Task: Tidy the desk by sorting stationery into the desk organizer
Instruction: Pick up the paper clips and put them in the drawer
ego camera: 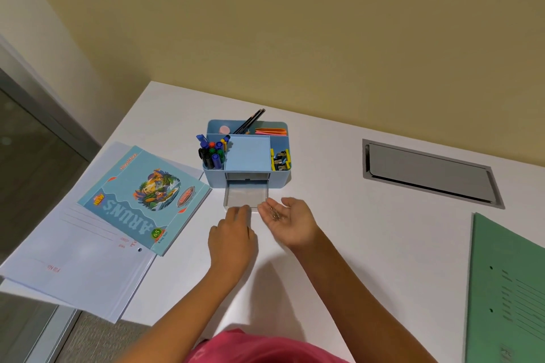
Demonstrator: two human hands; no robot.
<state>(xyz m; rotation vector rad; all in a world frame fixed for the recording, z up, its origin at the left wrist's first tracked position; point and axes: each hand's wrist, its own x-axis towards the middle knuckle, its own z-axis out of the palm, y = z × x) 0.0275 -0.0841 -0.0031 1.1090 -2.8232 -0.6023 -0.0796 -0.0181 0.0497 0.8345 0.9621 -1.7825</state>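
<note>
Though open, clips [275, 215] on right grip [290, 222].

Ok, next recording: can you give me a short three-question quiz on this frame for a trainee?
1. True or false: the clear drawer of the blue desk organizer is pulled out.
2. Multiple choice: in which upturned palm do the small metal clips lie? A) left hand B) right hand C) neither
3. Fill in: the yellow-and-black binder clips sit in the organizer's ____-side compartment.

Key: 1 true; 2 B; 3 right.
</note>
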